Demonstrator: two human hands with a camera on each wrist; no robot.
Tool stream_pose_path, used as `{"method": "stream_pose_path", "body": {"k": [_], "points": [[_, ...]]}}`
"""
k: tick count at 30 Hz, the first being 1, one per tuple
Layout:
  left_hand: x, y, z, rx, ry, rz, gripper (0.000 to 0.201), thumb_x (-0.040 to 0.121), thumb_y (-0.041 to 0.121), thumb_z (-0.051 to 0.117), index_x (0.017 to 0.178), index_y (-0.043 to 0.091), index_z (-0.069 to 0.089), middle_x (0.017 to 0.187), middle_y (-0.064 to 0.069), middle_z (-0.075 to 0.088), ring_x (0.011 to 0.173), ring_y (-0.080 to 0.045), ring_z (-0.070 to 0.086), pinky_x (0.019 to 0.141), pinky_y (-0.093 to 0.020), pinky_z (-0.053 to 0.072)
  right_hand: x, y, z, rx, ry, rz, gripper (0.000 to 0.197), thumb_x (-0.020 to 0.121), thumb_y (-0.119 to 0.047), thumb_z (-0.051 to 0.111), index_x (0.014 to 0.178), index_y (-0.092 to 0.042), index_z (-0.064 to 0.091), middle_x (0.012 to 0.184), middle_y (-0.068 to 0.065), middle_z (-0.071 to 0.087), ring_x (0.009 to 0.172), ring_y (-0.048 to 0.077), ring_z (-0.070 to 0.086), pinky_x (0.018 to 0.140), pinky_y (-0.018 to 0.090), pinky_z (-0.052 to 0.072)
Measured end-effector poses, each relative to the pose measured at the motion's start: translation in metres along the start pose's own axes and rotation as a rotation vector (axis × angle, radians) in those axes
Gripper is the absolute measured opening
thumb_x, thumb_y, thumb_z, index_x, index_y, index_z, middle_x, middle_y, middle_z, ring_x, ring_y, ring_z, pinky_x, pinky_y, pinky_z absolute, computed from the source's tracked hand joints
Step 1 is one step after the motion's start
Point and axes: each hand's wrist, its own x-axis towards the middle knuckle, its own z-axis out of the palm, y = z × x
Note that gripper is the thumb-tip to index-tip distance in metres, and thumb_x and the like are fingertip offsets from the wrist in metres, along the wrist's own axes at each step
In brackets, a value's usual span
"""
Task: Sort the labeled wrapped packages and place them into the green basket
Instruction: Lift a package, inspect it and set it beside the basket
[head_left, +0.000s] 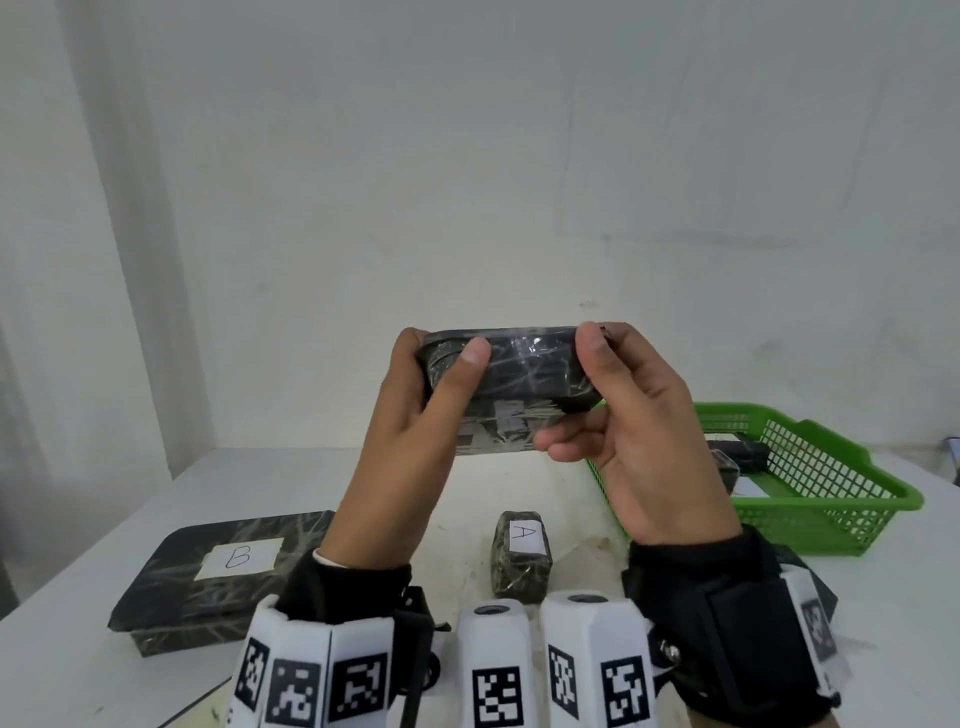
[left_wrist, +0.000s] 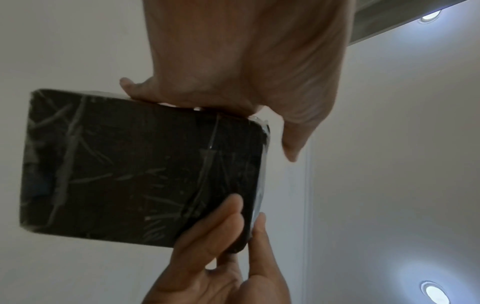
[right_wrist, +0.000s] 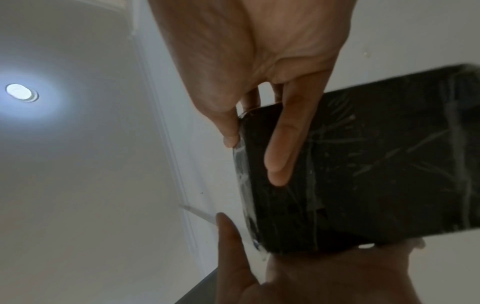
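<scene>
Head view: green basket (head_left: 831, 483) with wrapped packages (head_left: 727, 470); both hands around black package (head_left: 519, 369).

The package marked B (head_left: 228, 571) lies left of package A (head_left: 521, 556); the basket (head_left: 852, 499) stands right.

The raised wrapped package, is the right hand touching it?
Touching. The head view shows the right hand pinching the package, thumb on top.

Held package (head_left: 506, 387) label hidden; packages in green basket (head_left: 831, 499) partly blocked by right hand (head_left: 639, 447).
</scene>
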Motion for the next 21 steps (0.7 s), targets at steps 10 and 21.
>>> {"method": "stream_pose_path", "body": {"k": [10,21], "points": [[0.0014,-0.0023,-0.0002,-0.015,0.016,-0.025,0.046,0.082,0.049,0.062,0.107,0.011,0.056,0.096,0.004,0.07,0.093,-0.01,0.066,0.076,-0.024,0.048,-0.0028,-0.0011,0.0038,-0.059,0.018,0.01,0.036,0.073,-0.038,0.067,0.093,-0.009,0.059,0.091,0.012,0.066,0.041,0.02,0.063,0.036,0.017,0.046],[0.0007,-0.0017,-0.0043,0.027,-0.031,-0.024,0.039,0.082,0.044,0.063,0.105,0.013,0.055,0.093,0.009,0.071,0.094,-0.006,0.067,0.077,-0.021,0.049,-0.0013,-0.0041,0.0004,-0.083,-0.028,0.08,0.045,0.063,-0.041,0.071,0.094,-0.011,0.058,0.082,0.009,0.07,0.043,0.021,0.064,0.039,0.019,0.049]]}}
